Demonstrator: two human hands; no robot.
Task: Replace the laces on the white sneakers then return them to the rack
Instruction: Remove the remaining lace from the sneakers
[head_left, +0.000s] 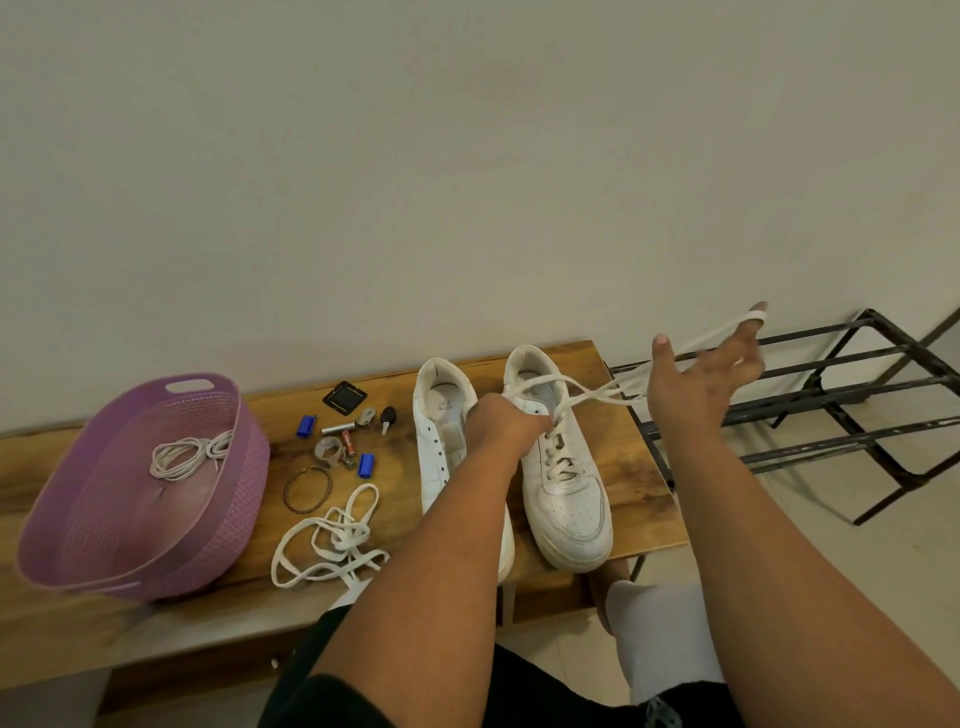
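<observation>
Two white sneakers stand side by side on the wooden bench (639, 467), toes toward me. The left sneaker (436, 441) has bare eyelets. The right sneaker (566, 499) is partly laced with a white lace (597, 392). My left hand (506, 421) reaches across the left sneaker, its fingers curled on the lace at the right sneaker's upper eyelets. My right hand (701, 374) is raised to the right, over the rack. It pulls the lace's free end taut, with the lace looped round one raised fingertip.
A black metal shoe rack (841, 384) stands on the floor right of the bench. A purple basket (218, 509) at the left holds a coiled lace (182, 457). A loose white lace (332, 540), a bracelet (307, 489), batteries and small parts lie between basket and sneakers.
</observation>
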